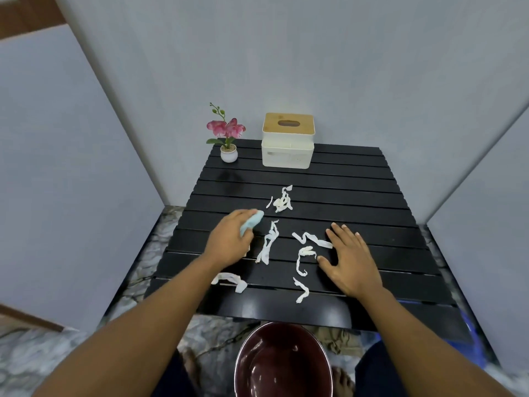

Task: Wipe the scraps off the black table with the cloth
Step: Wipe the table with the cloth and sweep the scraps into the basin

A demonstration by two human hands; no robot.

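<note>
Black slatted table point(357, 179) standing in grey corner. Left hand point(229, 242) gripping blue cloth point(252, 223); right hand point(352, 259) lying flat, holding nothing. Paper scraps point(267, 245) lying between hands. Risk: strips catching in slat gaps, or dropping beside basin point(272, 348) under near edge. Tissue box point(287, 144), orchid pot point(229, 153) crowding far edge; sides open.

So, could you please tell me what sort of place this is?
Probably a corner of a home: a black slatted table on marbled floor, with a tissue box and potted orchid against grey walls.
</note>
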